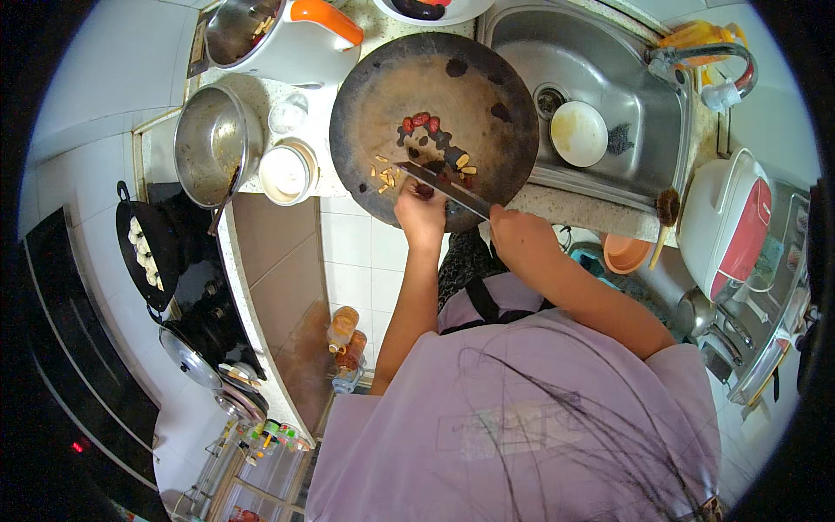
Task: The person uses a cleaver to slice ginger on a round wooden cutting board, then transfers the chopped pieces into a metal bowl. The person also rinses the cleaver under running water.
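My right hand [518,235] grips the handle of a kitchen knife [447,188], whose blade points up and left over the near part of a round wooden chopping board [378,85]. My left hand [421,212] is at the board's near edge, its fingertips curled on a dark red jujube [424,190] under the blade. Beyond lie several whole red jujubes [421,120] among dark wet spots. Pale yellow slices [386,177] are scattered left of my left hand, and a few thicker yellow pieces [463,162] lie on the board right of the blade.
Right of the board is a steel sink [626,59] holding a small white dish [578,134]. On the left stand a steel pot [212,147], stacked white bowls [285,176] and a white appliance jug with an orange handle [326,23]. Farther left, a black wok [147,261] holds white pieces.
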Action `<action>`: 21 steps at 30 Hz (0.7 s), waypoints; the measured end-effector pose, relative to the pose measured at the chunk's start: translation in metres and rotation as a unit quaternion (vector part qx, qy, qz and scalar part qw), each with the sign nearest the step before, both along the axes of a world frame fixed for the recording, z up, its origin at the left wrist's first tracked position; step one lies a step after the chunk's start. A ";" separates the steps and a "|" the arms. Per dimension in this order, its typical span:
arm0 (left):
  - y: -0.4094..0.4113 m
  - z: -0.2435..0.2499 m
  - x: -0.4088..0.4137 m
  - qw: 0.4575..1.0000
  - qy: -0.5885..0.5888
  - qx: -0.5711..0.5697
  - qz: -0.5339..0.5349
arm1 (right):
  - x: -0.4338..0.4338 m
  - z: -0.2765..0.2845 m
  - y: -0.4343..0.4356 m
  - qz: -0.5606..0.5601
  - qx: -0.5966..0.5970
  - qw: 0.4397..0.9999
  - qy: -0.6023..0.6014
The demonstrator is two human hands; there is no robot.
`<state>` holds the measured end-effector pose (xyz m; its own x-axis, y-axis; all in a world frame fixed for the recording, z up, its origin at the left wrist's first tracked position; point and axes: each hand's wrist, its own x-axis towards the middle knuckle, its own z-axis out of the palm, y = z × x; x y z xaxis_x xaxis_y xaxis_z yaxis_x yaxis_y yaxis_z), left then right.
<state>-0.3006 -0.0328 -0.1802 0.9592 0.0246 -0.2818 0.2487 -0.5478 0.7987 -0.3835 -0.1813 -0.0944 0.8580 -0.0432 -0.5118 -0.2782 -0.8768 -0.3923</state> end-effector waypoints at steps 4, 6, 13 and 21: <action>0.005 -0.009 0.001 0.998 0.048 -0.043 0.001 | 0.015 -0.018 0.000 -0.024 0.033 0.999 0.015; 0.008 -0.017 -0.001 0.995 0.060 -0.078 0.014 | 0.020 -0.020 0.001 -0.038 0.041 0.998 0.012; 0.006 -0.007 -0.010 0.997 -0.008 -0.071 0.008 | 0.004 -0.018 -0.006 -0.093 0.089 0.991 -0.035; 0.012 -0.025 -0.013 0.998 0.006 -0.066 0.011 | -0.005 -0.014 0.002 -0.034 0.021 0.999 -0.033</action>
